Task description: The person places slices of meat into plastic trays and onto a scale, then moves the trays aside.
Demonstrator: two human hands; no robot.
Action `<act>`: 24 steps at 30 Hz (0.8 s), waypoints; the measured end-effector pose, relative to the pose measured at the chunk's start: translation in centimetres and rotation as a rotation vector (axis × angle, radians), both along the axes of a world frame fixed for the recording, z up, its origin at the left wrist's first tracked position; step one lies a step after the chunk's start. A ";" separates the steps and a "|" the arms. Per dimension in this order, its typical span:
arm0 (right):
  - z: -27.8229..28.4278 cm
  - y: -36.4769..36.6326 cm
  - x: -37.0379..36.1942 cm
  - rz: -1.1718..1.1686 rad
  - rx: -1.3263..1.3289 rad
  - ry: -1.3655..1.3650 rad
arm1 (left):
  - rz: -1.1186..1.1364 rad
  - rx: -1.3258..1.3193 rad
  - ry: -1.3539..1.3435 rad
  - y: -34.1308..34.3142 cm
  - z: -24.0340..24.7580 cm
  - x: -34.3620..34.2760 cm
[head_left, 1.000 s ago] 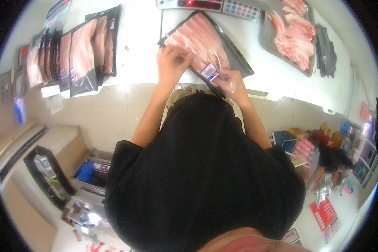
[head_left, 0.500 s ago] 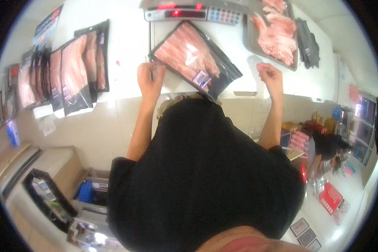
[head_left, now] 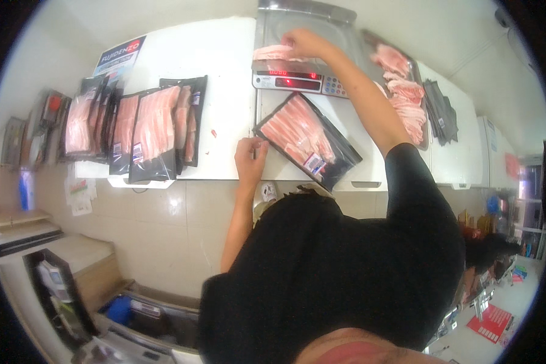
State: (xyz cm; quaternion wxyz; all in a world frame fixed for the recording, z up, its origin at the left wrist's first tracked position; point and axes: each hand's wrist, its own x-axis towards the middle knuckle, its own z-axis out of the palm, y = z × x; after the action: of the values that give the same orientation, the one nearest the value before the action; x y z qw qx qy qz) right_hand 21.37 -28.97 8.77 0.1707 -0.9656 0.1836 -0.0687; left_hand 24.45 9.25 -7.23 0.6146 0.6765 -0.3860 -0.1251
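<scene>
My right hand is stretched out over the digital scale, its fingers closed on the end of some raw sliced meat that lies along the scale's near edge. My left hand rests by the counter's front edge with curled fingers; what they hold, if anything, cannot be made out. Just right of it, a clear-fronted black pack of meat strips lies at a slant, a label on its lower part.
Several filled meat packs overlap on the counter's left side. At the right sit a tray of loose meat slices and a stack of dark flat sheets. A tiny meat scrap lies on the white counter.
My right hand has moved from beside the pack up and across to the meat on the scale. My left hand stays by the pack's left corner. The view has shifted, showing more of the scale.
</scene>
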 end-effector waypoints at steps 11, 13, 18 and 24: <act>1.7 -1.0 2.4 0.094 0.068 0.219 | 0.004 -0.032 0.062 0.2 -0.1 -0.2; 1.6 -0.7 2.8 0.047 0.066 0.271 | -0.007 -0.025 0.034 0.3 0.0 0.0; 2.0 -0.6 1.8 -0.014 0.124 0.307 | -0.003 -0.029 0.003 0.1 -0.2 0.1; 1.0 0.1 1.4 0.053 0.016 0.149 | 0.027 -0.028 0.024 -0.1 -0.2 0.0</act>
State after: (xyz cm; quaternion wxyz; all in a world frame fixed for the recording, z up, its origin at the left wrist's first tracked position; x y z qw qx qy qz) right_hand 22.74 -28.84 9.73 0.1662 -0.9712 0.1705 0.0094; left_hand 24.44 9.19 -7.40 0.6303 0.6714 -0.3711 -0.1192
